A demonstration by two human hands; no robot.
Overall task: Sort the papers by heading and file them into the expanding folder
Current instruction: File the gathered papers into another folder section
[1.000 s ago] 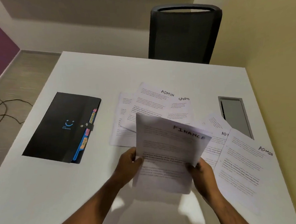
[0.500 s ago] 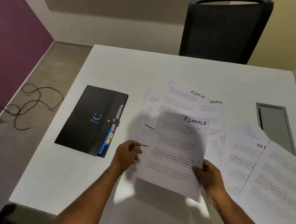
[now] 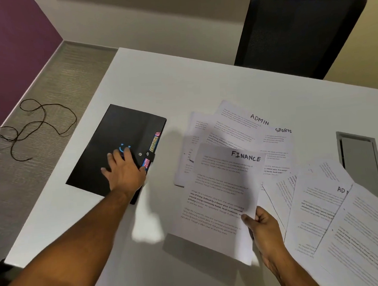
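Resting flat on the folder (image 3: 115, 147), the left hand (image 3: 124, 171) has its fingers spread and straight over the black cover, near the snap flap and the coloured tabs that show along the folder's right edge. The right hand (image 3: 263, 229) pinches the FINANCE sheet (image 3: 222, 189) by its lower right corner, thumb on top, holding it lifted above the table (image 3: 180, 81). The folder lies to the left of that sheet, closed, its long axis slanting away from the person, with the opening edge turned toward the sheet. So the left hand is the nearer one to open it, I judge, while the right brings the sheet across leftward. Other papers (image 3: 249, 126), headed ADMIN and SPORTS, lie fanned beyond and to the right.
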